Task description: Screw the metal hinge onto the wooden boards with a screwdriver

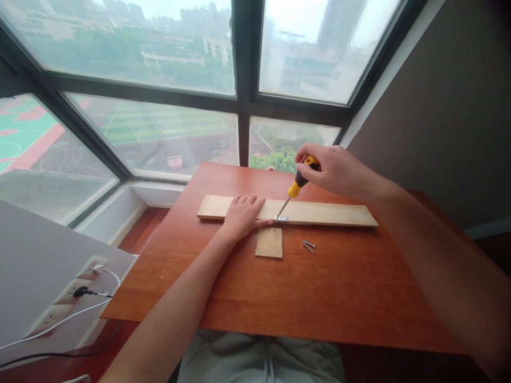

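A long pale wooden board lies across the table. My left hand rests flat on it, fingers stretched out, with the thumb near a small metal hinge-like bracket at the board's near edge. My right hand is closed round the handle of a yellow and black screwdriver. The screwdriver slants down to the left and its tip meets the bracket's left end; whether a screw sits under it is too small to tell. Just in front of the board lies a small square wooden piece with a hole near its top edge.
Several loose screws lie on the reddish-brown wooden table, right of the square piece. Large windows rise behind the table. At the lower left, wall sockets hold plugs with cables. A grey wall slopes up at the right.
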{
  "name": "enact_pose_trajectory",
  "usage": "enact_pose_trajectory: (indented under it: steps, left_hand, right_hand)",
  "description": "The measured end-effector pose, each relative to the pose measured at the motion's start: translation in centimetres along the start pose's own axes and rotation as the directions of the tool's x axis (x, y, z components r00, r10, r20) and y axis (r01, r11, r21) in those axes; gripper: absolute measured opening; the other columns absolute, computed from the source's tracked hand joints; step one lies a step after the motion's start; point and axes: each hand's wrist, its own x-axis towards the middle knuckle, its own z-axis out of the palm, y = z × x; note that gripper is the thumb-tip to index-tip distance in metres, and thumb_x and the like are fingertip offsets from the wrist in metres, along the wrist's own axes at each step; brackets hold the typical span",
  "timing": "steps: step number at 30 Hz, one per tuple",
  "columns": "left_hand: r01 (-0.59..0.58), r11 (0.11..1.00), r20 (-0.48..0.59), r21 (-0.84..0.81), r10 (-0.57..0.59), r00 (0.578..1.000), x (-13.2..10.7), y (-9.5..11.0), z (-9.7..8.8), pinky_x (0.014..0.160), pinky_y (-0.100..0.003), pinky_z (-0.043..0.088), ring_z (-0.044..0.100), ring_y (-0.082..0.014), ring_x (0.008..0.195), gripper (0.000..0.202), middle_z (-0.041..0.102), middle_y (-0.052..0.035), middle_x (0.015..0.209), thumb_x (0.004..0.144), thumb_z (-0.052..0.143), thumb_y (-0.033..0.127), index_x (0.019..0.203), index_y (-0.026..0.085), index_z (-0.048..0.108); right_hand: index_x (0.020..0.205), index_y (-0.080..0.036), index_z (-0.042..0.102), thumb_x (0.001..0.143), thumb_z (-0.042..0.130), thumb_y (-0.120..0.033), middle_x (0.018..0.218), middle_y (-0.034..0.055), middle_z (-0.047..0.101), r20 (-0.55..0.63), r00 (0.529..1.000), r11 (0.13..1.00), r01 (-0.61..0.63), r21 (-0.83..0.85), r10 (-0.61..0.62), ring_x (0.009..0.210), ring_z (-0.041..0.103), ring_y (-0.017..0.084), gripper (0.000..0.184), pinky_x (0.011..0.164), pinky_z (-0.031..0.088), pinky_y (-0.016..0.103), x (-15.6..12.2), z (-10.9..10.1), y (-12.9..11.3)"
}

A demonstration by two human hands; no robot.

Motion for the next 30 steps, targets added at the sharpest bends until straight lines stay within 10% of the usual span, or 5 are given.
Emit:
enact_pose_trajectory:
  steps: [20,30]
  left_hand:
    - [0.002,1.0,0.002,0.008,-0.002,1.0,0.0,0.0,-0.1,0.104,-0.042,0.033,0.054,-0.0297,0.117,0.071,0.062,-0.0128,0.126,0.085,0.047,0.073,0.132,0.022,0.053]
    - [0.009,1.0,0.009,0.023,-0.009,1.0,-0.1,0.0,-0.1,0.107,-0.044,0.031,0.053,-0.0302,0.12,0.07,0.061,-0.0121,0.127,0.084,0.051,0.072,0.135,0.023,0.051]
  right_hand:
    - [0.095,-0.021,0.062,0.079,0.056,-0.025,0.091,0.0048,0.069,0.087,0.995,0.998,-0.035,-0.055,0.039,0.078,0.06,0.02,0.018,0.068,0.042,0.032,-1.0,-0.5,1.6]
    - [0.1,-0.024,0.063,0.087,0.06,-0.045,0.076,0.0012,0.066,-0.08,0.996,0.999,-0.028,0.026,0.03,0.065,0.056,0.017,0.025,0.062,0.041,0.031,-1.2,0.0,0.9]
